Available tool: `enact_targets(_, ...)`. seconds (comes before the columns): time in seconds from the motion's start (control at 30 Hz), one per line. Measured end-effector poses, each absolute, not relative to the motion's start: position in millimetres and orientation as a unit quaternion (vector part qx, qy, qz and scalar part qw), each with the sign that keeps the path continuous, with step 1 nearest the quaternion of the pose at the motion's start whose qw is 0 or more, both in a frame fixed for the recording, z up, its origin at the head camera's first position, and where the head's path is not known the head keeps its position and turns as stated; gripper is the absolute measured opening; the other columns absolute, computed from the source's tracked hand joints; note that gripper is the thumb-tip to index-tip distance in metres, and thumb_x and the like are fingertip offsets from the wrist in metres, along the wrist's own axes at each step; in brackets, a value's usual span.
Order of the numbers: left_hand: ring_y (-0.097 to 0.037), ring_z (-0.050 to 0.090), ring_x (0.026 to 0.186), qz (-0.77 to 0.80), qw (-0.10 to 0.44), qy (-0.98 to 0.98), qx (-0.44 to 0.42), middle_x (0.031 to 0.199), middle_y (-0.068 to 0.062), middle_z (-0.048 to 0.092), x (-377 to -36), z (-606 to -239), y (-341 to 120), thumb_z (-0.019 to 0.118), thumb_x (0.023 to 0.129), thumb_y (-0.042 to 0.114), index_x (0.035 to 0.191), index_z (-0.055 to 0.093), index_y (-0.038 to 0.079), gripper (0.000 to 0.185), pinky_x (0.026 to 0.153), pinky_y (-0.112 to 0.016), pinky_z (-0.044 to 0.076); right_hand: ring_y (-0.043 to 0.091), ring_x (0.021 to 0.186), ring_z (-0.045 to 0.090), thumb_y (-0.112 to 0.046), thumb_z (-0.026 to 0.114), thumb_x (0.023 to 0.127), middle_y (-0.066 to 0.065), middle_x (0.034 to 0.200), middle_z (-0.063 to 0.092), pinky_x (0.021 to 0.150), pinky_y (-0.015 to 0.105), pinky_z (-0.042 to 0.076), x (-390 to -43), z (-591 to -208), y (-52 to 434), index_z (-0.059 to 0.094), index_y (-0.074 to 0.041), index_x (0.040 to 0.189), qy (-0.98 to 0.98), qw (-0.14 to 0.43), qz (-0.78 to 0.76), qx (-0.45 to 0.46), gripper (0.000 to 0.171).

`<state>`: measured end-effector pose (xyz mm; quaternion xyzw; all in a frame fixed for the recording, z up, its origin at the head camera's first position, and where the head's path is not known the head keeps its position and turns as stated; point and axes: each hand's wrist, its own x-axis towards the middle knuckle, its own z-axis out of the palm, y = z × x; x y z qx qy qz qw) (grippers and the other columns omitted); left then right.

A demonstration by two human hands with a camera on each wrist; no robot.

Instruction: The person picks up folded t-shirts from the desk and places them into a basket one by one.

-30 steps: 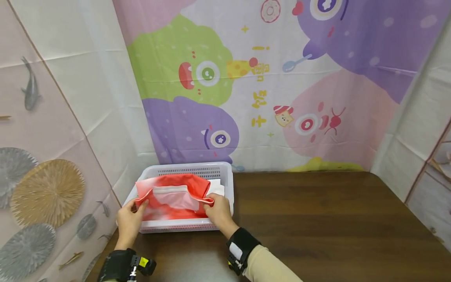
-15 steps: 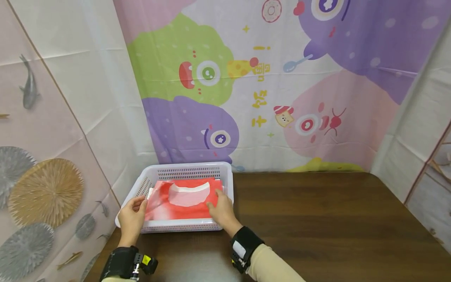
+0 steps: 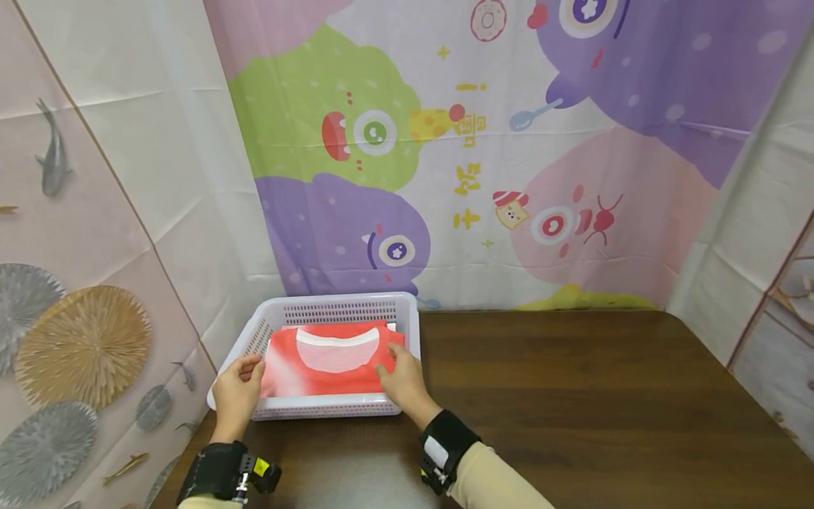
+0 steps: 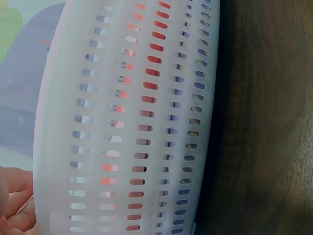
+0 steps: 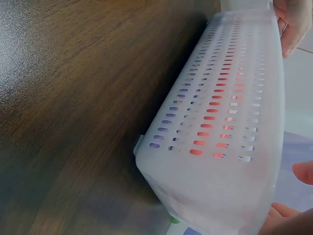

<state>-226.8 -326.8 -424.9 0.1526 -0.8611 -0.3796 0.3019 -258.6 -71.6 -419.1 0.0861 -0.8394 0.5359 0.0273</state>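
Note:
A folded red-and-white shirt (image 3: 286,360) with a pale neckline lies flat inside the white plastic basket (image 3: 318,406). At the shirt's left edge, my left hand (image 3: 237,396) pinches the cloth between thumb and fingers; in the left wrist view a thin pale edge shows between those fingers (image 4: 17,196). My right hand (image 3: 407,385) reaches over the right side of the basket, its thumb and forefinger spread apart over the shirt's right edge. Through the slots in the basket wall, the right wrist view shows red cloth.
The basket stands at the back left of the brown wooden table (image 3: 540,410), close to the left curtain (image 3: 127,212) and the printed back curtain (image 3: 470,141). White cloth (image 3: 391,327) shows under the shirt's far right corner.
The shirt, earlier held up and bunched between both hands, now lies flat in the basket. The right hand's fingers have let go of its edge and spread; the left hand stays at its side.

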Motion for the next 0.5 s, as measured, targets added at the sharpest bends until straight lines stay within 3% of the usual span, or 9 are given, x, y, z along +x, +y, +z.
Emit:
enact_targets(0.2, -0.011, 0.064, 0.072, -0.347, 0.277, -0.887, 0.130, 0.098, -0.026, 0.071, -227.2, -417.9, -325.7, 0.061, 0.089, 0.005, 0.102, 0.069, -0.007, 0.019, 0.060, -0.008, 0.040, 0.039, 0.116, 0.060, -0.006, 0.065, 0.087, 0.026, 0.122, 0.064, 0.098, 0.049, 0.049, -255.8, -416.6, -64.6, 0.056, 0.009, 0.125, -0.836, 0.059, 0.536, 0.102, 0.042)
enact_targets(0.33, -0.031, 0.071, 0.082, -0.303, 0.224, -0.925, 0.044, 0.095, -0.024, 0.073, -227.2, -408.5, -324.3, 0.061, 0.089, 0.003, 0.100, 0.070, -0.006, 0.017, 0.065, -0.023, 0.050, 0.040, 0.111, 0.063, -0.003, 0.065, 0.086, 0.028, 0.117, 0.065, 0.094, 0.047, 0.052, -250.5, -414.0, -56.3, 0.058, 0.011, 0.121, -0.821, 0.081, 0.551, 0.125, 0.038)
enact_targets(0.5, -0.028, 0.067, 0.081, -0.226, 0.111, -0.966, -0.051, 0.089, -0.018, 0.073, -229.0, -399.1, -324.2, 0.062, 0.088, 0.007, 0.093, 0.071, -0.004, 0.015, 0.072, -0.037, 0.051, 0.040, 0.106, 0.065, -0.001, 0.064, 0.086, 0.030, 0.115, 0.066, 0.091, 0.043, 0.054, -239.6, -411.1, -41.5, 0.059, 0.013, 0.118, -0.794, 0.089, 0.584, 0.143, 0.036)
